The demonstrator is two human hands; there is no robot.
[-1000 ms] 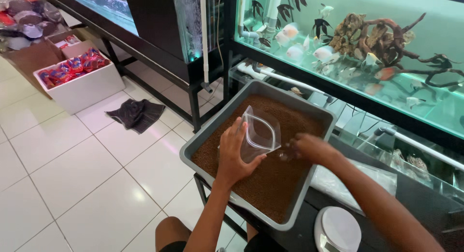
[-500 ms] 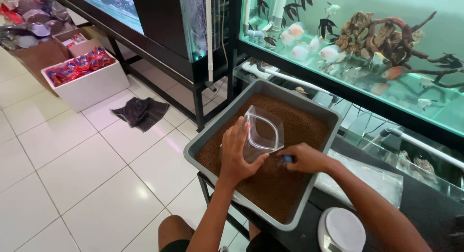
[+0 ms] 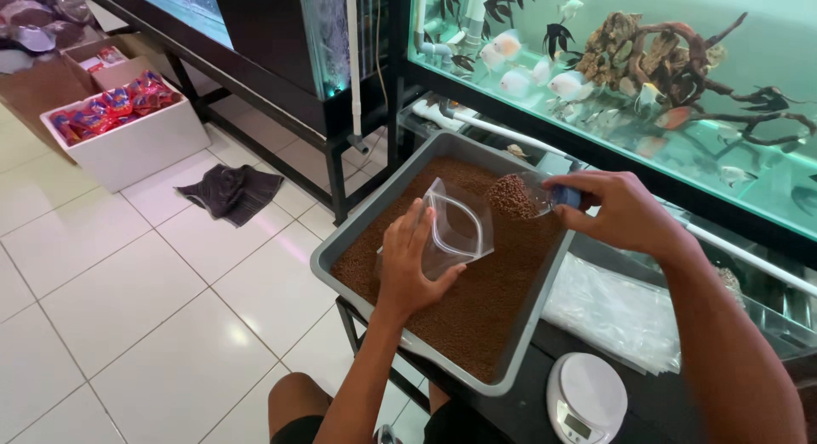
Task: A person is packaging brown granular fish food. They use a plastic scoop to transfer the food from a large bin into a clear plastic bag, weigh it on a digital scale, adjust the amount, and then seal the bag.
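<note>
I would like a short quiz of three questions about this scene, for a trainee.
1. True or false: the left hand holds an open clear bag above the grey tray.
2. What does the right hand hold? A) a clear scoop full of brown pellets B) a dark cloth C) a white scale
3. Fill in: the white scale stands on the black table, near the tray's ____ corner as seen from the head camera.

Key
1. True
2. A: the scoop is beside the bag's mouth.
3. lower right
</note>
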